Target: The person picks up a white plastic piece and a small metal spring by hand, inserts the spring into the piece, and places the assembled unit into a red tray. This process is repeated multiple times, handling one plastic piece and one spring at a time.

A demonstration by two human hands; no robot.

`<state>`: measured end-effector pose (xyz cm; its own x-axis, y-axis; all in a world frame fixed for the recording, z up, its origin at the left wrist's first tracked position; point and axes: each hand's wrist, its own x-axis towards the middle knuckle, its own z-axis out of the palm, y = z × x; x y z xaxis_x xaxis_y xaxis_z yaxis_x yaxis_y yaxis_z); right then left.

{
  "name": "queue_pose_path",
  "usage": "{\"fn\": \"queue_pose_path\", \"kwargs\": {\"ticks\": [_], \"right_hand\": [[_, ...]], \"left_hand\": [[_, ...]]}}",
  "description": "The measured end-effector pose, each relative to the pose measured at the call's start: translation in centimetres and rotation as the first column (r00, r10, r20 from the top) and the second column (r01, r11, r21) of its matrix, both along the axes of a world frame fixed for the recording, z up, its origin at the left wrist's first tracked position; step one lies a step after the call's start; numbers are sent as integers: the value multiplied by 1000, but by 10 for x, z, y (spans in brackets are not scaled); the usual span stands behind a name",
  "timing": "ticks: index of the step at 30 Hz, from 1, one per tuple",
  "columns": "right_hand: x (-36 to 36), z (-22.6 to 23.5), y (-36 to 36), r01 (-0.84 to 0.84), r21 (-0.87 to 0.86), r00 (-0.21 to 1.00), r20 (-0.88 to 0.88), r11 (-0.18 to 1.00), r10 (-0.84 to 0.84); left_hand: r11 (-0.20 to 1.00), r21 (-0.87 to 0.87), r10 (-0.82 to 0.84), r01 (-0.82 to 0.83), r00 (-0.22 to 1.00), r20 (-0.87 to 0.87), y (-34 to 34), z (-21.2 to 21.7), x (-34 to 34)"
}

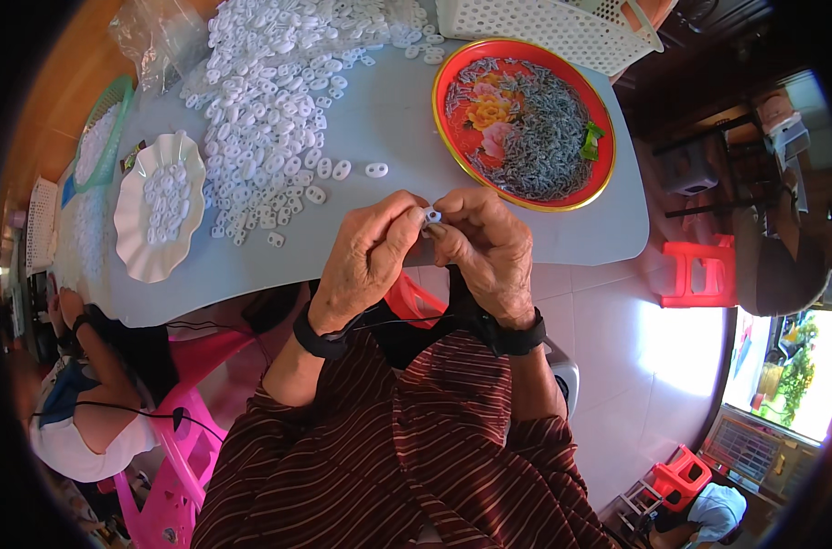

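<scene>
Just past the table's near edge, my left hand (368, 256) and my right hand (489, 252) meet fingertip to fingertip. Both pinch one small white plastic piece (432, 217) with a hole in it; whether a metal part is in the fingers too is hidden. A large heap of similar white oval two-holed pieces (260, 119) spreads over the table beyond my left hand. One loose piece (376, 170) lies apart from it. Beyond my right hand is a round red tray (460, 154) with a flower pattern, holding many small grey metal pins or screws (548, 137).
A cream scalloped dish (130, 229) with white pieces stands at the left, near a green basket (118, 96). A white perforated basket (544, 32) sits at the far edge. Another person (105, 393) sits at the left by a pink chair (182, 439). Red stools (699, 274) stand at the right.
</scene>
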<state>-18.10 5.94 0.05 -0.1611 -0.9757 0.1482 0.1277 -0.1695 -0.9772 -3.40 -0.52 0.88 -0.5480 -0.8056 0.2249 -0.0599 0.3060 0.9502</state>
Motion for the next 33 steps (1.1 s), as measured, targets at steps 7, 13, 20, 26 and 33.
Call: {"fn": "queue_pose_path", "kwargs": {"ticks": [7,13,20,26,33], "right_hand": [[-2,2,1,-16,-3,1000,23,1000,16],[-1,1,1,0,26,999,-50,1000,2],[1,1,2,40,44,998,-54,998,-38],[0,4,-1,9,21,995,-95,1000,-7],[-2,1,-3,-3,-86,935,-354,996,-28]], "left_hand": [[1000,17,20,-19,1000,-21,-2,-4,3],[1000,21,14,-14,1000,-9,-3,-4,4],[997,-69,27,-27,1000,-4,-2,-3,1],[999,-41,24,-23,999,36,-4,2,6],[998,40,-50,49,998,24,-6,4,8]]}}
